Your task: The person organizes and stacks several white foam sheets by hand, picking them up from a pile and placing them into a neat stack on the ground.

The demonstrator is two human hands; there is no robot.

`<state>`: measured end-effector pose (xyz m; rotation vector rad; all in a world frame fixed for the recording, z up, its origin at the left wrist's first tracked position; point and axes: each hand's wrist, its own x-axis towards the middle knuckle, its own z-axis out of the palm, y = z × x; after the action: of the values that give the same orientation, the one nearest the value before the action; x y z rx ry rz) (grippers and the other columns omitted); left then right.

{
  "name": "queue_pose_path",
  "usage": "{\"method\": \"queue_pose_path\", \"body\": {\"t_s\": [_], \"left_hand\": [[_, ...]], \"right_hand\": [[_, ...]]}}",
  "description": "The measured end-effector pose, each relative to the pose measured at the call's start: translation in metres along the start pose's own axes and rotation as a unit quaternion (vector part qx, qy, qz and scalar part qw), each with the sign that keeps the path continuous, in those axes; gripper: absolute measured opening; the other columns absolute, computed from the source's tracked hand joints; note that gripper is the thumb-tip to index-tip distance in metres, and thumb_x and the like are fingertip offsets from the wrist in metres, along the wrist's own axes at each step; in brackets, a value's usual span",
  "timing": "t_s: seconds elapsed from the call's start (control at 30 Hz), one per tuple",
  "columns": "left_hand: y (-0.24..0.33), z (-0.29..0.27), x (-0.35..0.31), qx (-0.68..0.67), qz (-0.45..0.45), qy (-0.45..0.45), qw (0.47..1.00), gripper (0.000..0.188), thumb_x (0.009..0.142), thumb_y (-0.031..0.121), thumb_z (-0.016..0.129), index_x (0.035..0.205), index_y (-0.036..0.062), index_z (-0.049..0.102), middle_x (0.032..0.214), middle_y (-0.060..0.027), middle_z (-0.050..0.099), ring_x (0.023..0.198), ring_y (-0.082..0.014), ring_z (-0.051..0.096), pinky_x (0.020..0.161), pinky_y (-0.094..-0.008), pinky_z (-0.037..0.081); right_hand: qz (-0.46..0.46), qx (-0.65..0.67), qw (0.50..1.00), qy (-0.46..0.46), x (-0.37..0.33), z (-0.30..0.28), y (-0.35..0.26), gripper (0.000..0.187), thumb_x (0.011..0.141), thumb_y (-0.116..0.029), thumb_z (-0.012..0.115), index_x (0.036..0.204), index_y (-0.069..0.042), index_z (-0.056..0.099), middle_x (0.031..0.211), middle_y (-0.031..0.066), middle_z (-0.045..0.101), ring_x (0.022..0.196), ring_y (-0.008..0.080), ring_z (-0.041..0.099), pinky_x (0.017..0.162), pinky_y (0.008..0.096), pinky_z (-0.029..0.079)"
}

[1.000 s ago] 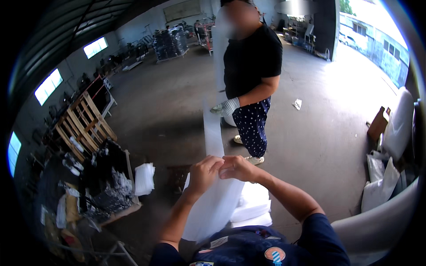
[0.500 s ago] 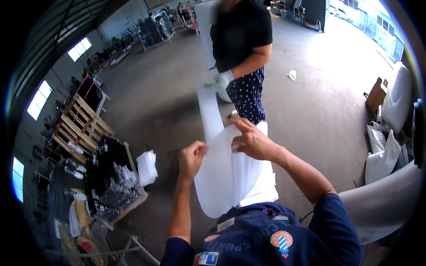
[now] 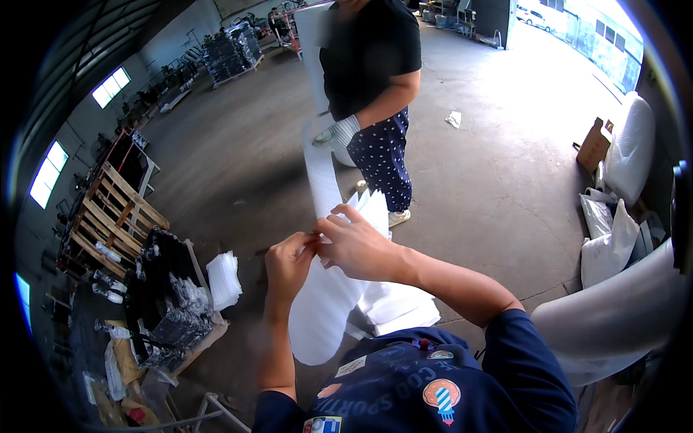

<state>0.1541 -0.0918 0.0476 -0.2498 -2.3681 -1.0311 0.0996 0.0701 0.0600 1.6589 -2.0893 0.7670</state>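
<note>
My left hand (image 3: 287, 265) and my right hand (image 3: 355, 249) meet in front of me, fingers pinched together on a white foam sheet (image 3: 323, 314). Below them the sheet hangs down in a rounded curve. Beyond my hands a long white foam strip (image 3: 323, 184) stretches away to a person (image 3: 372, 61) in a black top and dotted trousers. That person's gloved hand (image 3: 338, 134) is at the strip. Behind and under my right forearm lies a stack of white foam sheets (image 3: 401, 309), partly hidden by my arm. My fingertips partly cover one another.
At the left, a bundle of white foam sheets (image 3: 224, 280) sits beside a dark wrapped stack (image 3: 173, 289), with wooden pallets (image 3: 119, 213) behind. On the right are a large foam roll (image 3: 606, 310), white bags (image 3: 610, 238) and a cardboard piece (image 3: 595, 144). Scrap paper (image 3: 453, 119) lies on the floor.
My right hand has moved left and down to meet my left hand, gathering the sheet's edge. The sheet has shifted left, uncovering more of the stack. The view has turned slightly.
</note>
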Motion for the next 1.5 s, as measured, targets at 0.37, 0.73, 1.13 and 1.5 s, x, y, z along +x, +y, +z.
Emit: {"method": "queue_pose_path", "body": {"t_s": [0.37, 0.73, 1.13, 1.5], "left_hand": [[-0.001, 0.002, -0.012, -0.181, -0.074, -0.02, 0.98, 0.018, 0.087, 0.014, 0.053, 0.084, -0.0026, 0.06, 0.068, -0.0122, 0.062, 0.067, -0.0165, 0.063, 0.06, -0.0277, 0.046], [0.002, -0.002, -0.013, 0.042, -0.001, -0.017, 0.999, 0.013, 0.083, 0.011, 0.058, 0.086, -0.0014, 0.062, 0.076, -0.015, 0.065, 0.068, -0.0235, 0.063, 0.059, -0.0307, 0.047], [0.001, -0.002, -0.012, -0.153, -0.11, -0.022, 0.982, 0.011, 0.083, 0.009, 0.058, 0.086, -0.0001, 0.063, 0.071, -0.0008, 0.062, 0.063, -0.0039, 0.053, 0.051, -0.0202, 0.041], [0.012, 0.005, -0.015, 0.049, -0.027, 0.033, 0.998, 0.014, 0.084, 0.013, 0.057, 0.08, -0.0008, 0.058, 0.065, -0.0149, 0.058, 0.056, -0.0242, 0.058, 0.052, -0.0304, 0.043]], "right_hand": [[-0.036, 0.115, 0.991, 0.063, 0.0, 0.006, 0.011, 0.007, 0.065, -0.002, 0.063, 0.068, -0.003, 0.057, 0.08, 0.0101, 0.052, 0.077, 0.0278, 0.052, 0.07, 0.0349, 0.041], [-0.024, 0.109, 0.993, 0.042, -0.001, 0.0, 0.018, 0.008, 0.069, -0.008, 0.066, 0.07, -0.007, 0.058, 0.076, 0.0033, 0.054, 0.078, 0.0211, 0.051, 0.073, 0.0324, 0.039], [-0.025, 0.08, 0.995, 0.048, -0.001, -0.001, 0.012, 0.007, 0.069, -0.011, 0.065, 0.072, -0.009, 0.059, 0.076, 0.0013, 0.054, 0.079, 0.0193, 0.05, 0.072, 0.0309, 0.035], [0.027, 0.032, 0.995, 0.089, -0.002, 0.02, 0.012, 0.007, 0.069, -0.009, 0.064, 0.071, -0.006, 0.058, 0.072, 0.0053, 0.051, 0.076, 0.0229, 0.048, 0.07, 0.0323, 0.037]]}}
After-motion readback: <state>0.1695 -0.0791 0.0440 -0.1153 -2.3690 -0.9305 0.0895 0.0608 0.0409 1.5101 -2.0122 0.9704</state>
